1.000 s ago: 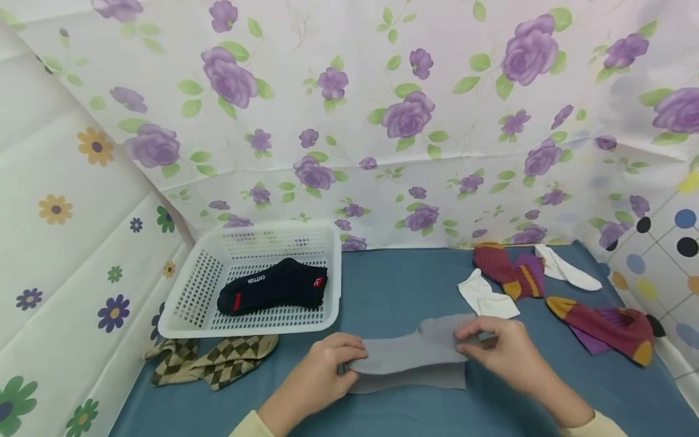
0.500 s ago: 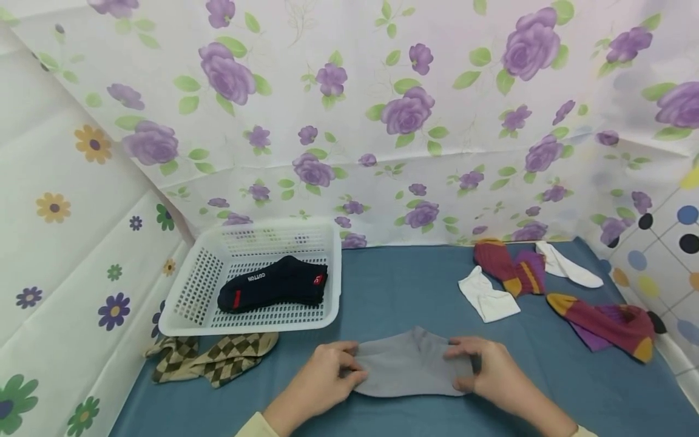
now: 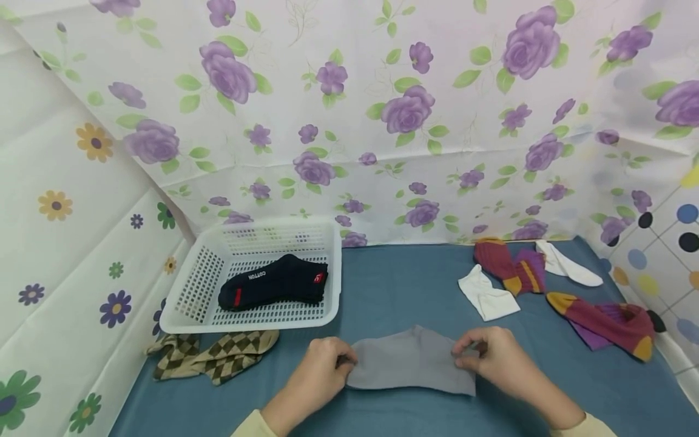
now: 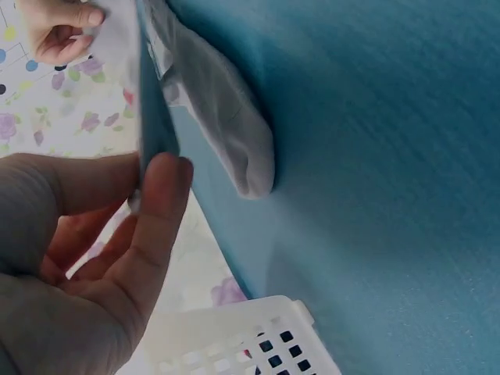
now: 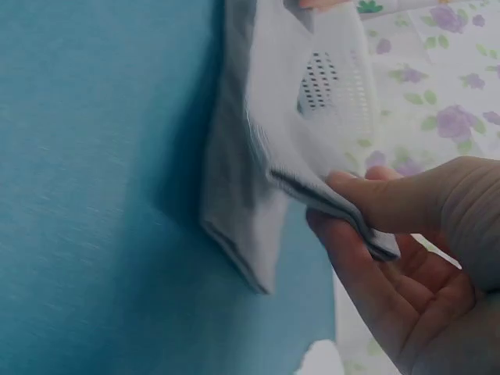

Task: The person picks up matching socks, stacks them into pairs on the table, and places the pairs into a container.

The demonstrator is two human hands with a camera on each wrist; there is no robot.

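A person's left hand [image 3: 322, 371] and right hand [image 3: 494, 358] each pinch one end of a gray sock [image 3: 409, 365], held level just above a blue table [image 3: 393, 291]. A second gray sock [image 5: 241, 191] (clearest from the wrists) lies below it. Beyond the left hand, a white basket [image 3: 248, 329] holds dark socks [image 3: 273, 284].

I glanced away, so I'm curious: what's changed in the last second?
The held sock moved toward the person; the lower sock no longer sticks out beneath it in the head view. The left hand and right hand grip the held one, as before. The basket and dark socks inside stayed put.
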